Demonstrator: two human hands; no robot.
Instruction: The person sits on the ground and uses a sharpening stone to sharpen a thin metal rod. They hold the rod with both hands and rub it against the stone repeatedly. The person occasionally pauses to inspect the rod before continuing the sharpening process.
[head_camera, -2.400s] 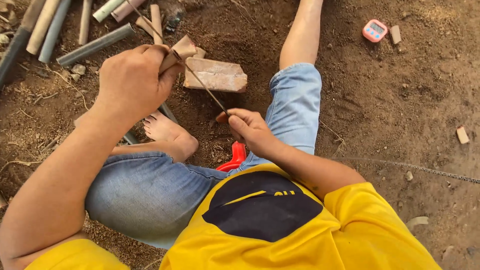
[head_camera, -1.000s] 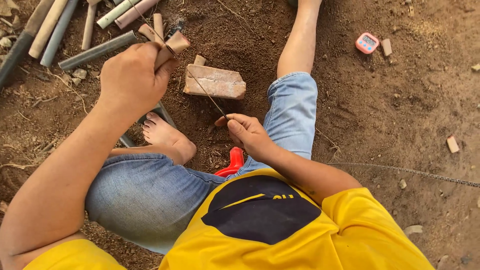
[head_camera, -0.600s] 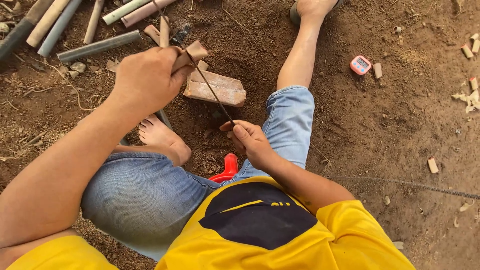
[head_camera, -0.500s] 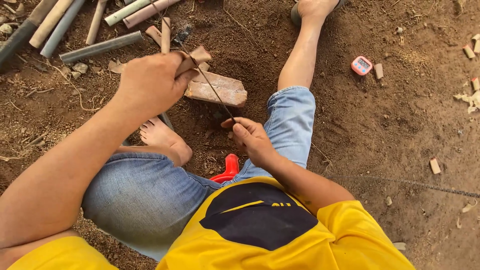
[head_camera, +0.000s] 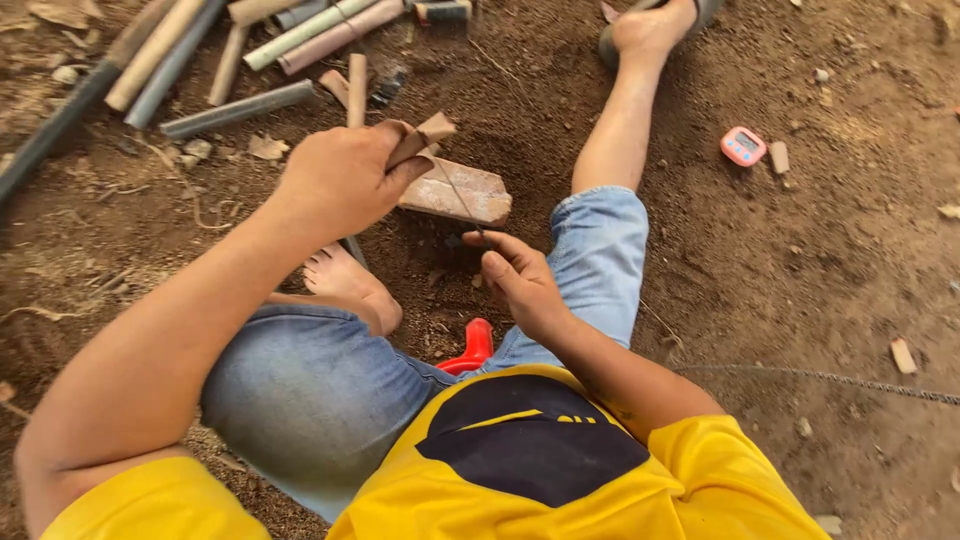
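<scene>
Seen from above, seated on bare earth, one leg folded and the other stretched out. Left hand (head_camera: 345, 180) clamped shut around a short wooden piece (head_camera: 428, 132), its pale end poking out past the knuckles. Right hand (head_camera: 518, 282) lower and nearer the body, thumb and fingertips pinched together on the bottom end of a thin strip (head_camera: 460, 197) that slants up towards the left hand. Hard to say at this size whether the strip is a sliver of wood, a wire or a narrow blade.

Compared with a couple of seconds back, left hand down and across, now right over the near edge of the flat block (head_camera: 495, 200) on the ground, where earlier it sat higher and further to the left. Gap between the two hands narrower; strip steeper and shorter to the eye. Right hand hardly shifted, same pinch kept. Reads as one stroke of a repeated pull or scrape along the strip, probably mid-run rather than finished, since both grips hold firm.

Beyond the left hand, a loose row of poles (head_camera: 235, 108). Below that hand, a bare foot (head_camera: 350, 288). Under the right wrist, a red handle (head_camera: 474, 346). Well off to the right of both hands, a small pink timer (head_camera: 743, 146) and a thin chain (head_camera: 850, 378) across the dirt.
</scene>
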